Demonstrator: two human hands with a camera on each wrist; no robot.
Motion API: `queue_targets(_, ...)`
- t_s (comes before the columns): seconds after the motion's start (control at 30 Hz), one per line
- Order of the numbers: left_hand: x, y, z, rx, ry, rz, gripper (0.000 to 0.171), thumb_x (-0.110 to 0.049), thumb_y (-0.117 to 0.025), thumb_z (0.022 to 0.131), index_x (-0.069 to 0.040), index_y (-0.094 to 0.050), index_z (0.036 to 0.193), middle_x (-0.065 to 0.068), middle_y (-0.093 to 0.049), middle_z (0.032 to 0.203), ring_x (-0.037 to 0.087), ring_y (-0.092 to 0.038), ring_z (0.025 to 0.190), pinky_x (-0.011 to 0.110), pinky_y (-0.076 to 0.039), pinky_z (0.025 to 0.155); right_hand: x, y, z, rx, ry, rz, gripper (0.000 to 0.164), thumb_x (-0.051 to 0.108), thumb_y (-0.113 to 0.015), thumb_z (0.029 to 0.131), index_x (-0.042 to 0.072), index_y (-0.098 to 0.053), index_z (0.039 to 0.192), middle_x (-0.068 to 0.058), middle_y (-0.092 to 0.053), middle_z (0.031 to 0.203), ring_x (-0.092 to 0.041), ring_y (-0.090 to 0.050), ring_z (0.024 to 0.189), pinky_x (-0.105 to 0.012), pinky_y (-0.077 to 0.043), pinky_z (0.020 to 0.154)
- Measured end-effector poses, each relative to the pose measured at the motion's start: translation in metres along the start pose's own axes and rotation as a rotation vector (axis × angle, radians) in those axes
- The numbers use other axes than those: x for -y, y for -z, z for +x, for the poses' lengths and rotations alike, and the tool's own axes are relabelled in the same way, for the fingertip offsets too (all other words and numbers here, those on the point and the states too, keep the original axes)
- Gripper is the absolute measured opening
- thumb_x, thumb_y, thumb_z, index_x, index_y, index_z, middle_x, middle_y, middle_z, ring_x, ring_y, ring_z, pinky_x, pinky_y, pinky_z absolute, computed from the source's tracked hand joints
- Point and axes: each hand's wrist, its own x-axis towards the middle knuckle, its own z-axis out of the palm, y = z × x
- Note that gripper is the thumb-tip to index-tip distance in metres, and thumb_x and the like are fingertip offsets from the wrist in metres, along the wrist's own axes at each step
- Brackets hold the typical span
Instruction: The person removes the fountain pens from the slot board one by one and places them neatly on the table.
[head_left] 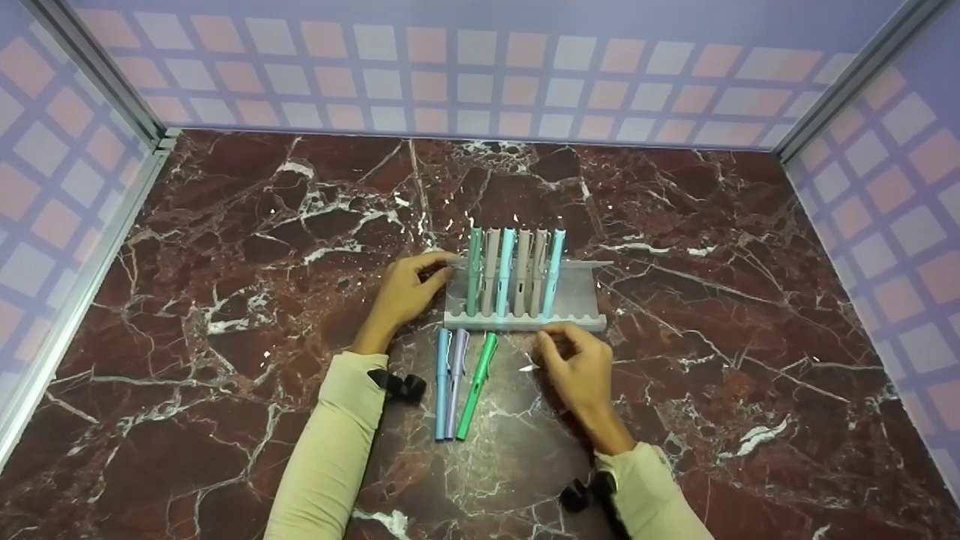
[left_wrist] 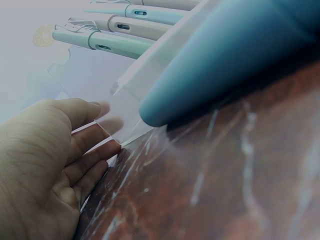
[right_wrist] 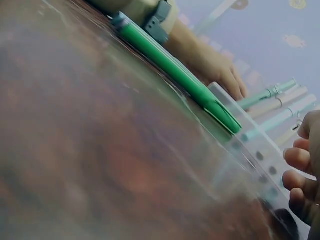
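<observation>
A clear plastic pen rack point(head_left: 581, 291) stands on the table with several capped pens leaning side by side in it, from a dull green pen point(head_left: 474, 274) at the left to a light blue pen point(head_left: 553, 277). The rack's right end holds no pen. My left hand point(head_left: 409, 291) grips the rack's left edge, some fingertips showing through the plastic in the left wrist view. Close to the front lip, right of centre, my right hand point(head_left: 581, 367) has loosely bent fingers and nothing in them. Before the rack lie a blue pen point(head_left: 441, 386), a lavender pen point(head_left: 456, 386) and a bright green pen point(head_left: 477, 386).
The tabletop point(head_left: 225, 375) is dark red with white marbled veins. Checkered panels point(head_left: 480, 82) close off the back and both sides. A black wrist camera point(head_left: 401, 386) sits at the left cuff, another camera point(head_left: 585, 493) at the right.
</observation>
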Motion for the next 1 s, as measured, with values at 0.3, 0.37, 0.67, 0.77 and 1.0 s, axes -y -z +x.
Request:
queue_targets(0.3,0.001,0.000,0.000,-0.013,-0.004,0.014,0.023,-0.019,-0.068,0.096,-0.018,-0.075,0.117,0.004,-0.074,0.118,0.024,-0.068,0.108,0.043,-0.049,0.101,-0.008,0.004,0.011,-0.089,0.055,-0.012,0.007,-0.002,-0.073,0.083,0.003,-0.075,0.087,-0.002,-0.069,0.068,-0.009,-0.055,0.052,-0.020,-0.046,0.049)
queue_targets(0.37,0.001,0.000,0.000,-0.018,-0.013,0.014,0.022,-0.019,-0.068,0.096,-0.017,-0.076,0.117,0.004,-0.074,0.117,0.023,-0.068,0.108,0.042,-0.049,0.100,-0.010,0.005,0.012,-0.111,0.067,-0.019,0.008,-0.003,-0.073,0.083,0.003,-0.075,0.087,-0.002,-0.069,0.068,-0.009,-0.055,0.054,-0.021,-0.046,0.050)
queue_targets(0.67,0.002,-0.001,-0.001,-0.027,-0.035,0.012,0.021,-0.018,-0.068,0.096,-0.019,-0.077,0.115,0.002,-0.075,0.116,0.022,-0.069,0.108,0.041,-0.050,0.099,-0.017,0.007,0.022,-0.158,0.148,-0.029,0.005,-0.001,-0.073,0.082,0.002,-0.074,0.086,-0.005,-0.068,0.071,-0.015,-0.056,0.055,-0.026,-0.045,0.051)
queue_targets(0.77,0.001,-0.002,-0.001,-0.031,-0.037,0.013,0.021,-0.017,-0.068,0.096,-0.019,-0.077,0.115,0.002,-0.075,0.116,0.023,-0.069,0.107,0.041,-0.050,0.099,-0.018,0.008,0.025,-0.165,0.170,-0.035,0.004,0.001,-0.073,0.081,0.000,-0.073,0.085,-0.006,-0.067,0.071,-0.019,-0.057,0.055,-0.026,-0.045,0.052)
queue_targets(1.0,0.000,0.000,0.000,-0.029,-0.039,0.022,0.021,-0.018,-0.068,0.096,-0.019,-0.077,0.114,0.002,-0.075,0.114,0.022,-0.069,0.104,0.042,-0.050,0.097,-0.021,0.009,0.028,-0.182,0.226,-0.045,0.004,0.000,-0.073,0.082,0.001,-0.073,0.086,-0.008,-0.065,0.070,-0.023,-0.056,0.055,-0.025,-0.044,0.052)
